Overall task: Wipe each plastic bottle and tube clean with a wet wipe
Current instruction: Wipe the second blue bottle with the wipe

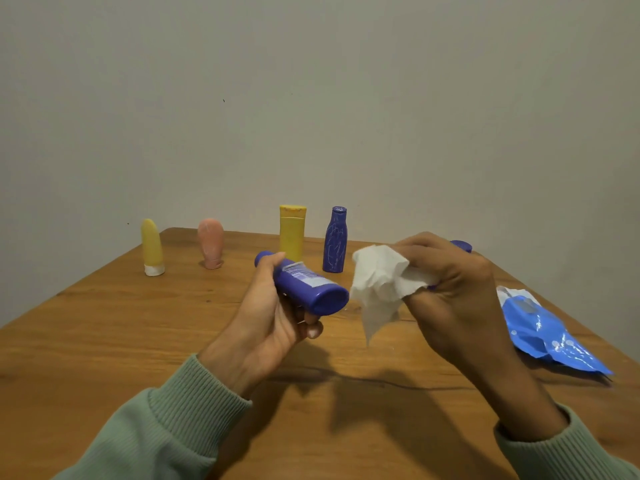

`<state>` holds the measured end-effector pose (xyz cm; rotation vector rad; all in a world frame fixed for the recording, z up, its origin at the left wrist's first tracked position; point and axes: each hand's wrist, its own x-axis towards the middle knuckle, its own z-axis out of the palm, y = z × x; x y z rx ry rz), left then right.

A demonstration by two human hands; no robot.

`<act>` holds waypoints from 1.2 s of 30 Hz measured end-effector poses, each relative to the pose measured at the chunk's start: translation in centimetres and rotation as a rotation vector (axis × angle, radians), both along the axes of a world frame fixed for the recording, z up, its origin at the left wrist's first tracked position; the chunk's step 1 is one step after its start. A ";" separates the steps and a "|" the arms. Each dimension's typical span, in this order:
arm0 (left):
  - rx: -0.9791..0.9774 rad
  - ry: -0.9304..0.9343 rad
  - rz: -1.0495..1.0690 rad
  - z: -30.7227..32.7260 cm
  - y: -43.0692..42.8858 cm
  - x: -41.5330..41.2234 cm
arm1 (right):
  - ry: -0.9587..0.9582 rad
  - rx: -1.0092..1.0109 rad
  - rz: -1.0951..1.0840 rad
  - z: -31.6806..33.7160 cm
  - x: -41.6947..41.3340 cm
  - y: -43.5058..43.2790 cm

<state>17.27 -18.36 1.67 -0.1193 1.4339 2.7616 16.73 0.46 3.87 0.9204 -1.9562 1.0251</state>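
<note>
My left hand (266, 317) grips a purple bottle (304, 287) held on its side above the table, flat base pointing right. My right hand (453, 289) pinches a crumpled white wet wipe (379, 285) just right of the bottle's base, not touching it. At the table's far side stand a yellow tube (151, 247), a pink tube (210, 243), a yellow bottle (292, 232) and a scribbled purple bottle (335, 240). Another purple object (462, 245) shows only partly behind my right hand.
A blue wet-wipe pack (543, 332) lies on the wooden table (121, 341) at the right, near the edge. A plain wall rises right behind the table's far edge. My green sleeves enter from the bottom corners.
</note>
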 end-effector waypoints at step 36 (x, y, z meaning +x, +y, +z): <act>-0.194 0.184 -0.028 -0.6 1.9 1.1 | -0.363 0.202 0.074 0.3 1.1 -0.8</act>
